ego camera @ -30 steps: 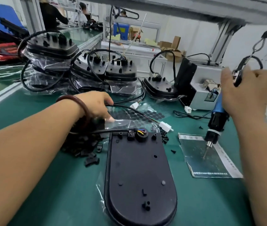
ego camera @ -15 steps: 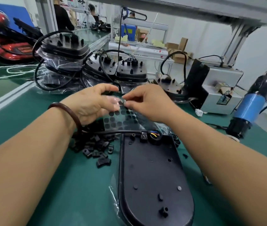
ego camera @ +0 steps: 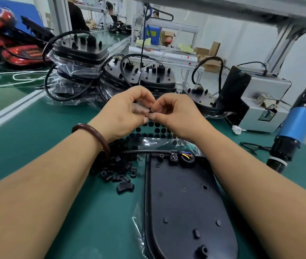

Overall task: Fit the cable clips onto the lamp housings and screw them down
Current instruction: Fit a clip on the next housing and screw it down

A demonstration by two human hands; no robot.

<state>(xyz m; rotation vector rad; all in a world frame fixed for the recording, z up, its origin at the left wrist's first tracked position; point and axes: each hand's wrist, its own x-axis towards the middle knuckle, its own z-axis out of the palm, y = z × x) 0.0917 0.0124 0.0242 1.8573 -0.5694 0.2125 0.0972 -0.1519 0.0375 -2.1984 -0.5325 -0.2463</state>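
the left hand [ego camera: 124, 113] and the right hand [ego camera: 174, 116] met in the air, fingertips together, both with fingers curled tight. between them they pinched a small black piece [ego camera: 150, 114], too small to name for sure. a dark brown bangle [ego camera: 92, 135] sat on the left wrist.

just beneath the hands lay a clear sheet of round black pads [ego camera: 156, 130], its near edge touching the black cable [ego camera: 148, 151].

the lamp housing [ego camera: 185, 202] lay back-up on the green mat [ego camera: 36, 143], near the person and between the forearms, with clear film under it. at its far end one fitted clip [ego camera: 174, 157] held the cable, a screw showing in it, beside a grommet with coloured wires [ego camera: 186, 156]. the loose cable clips [ego camera: 118, 171] lay heaped on the mat just left of the housing, partly under the left wrist.

to the right the blue electric screwdriver [ego camera: 296, 128] hung tilted, tip down, in nobody's grip. behind it stood a grey screw feeder [ego camera: 264, 103]. at the back of the mat, bagged lamp housings [ego camera: 81, 51] were stacked with their cables looped.
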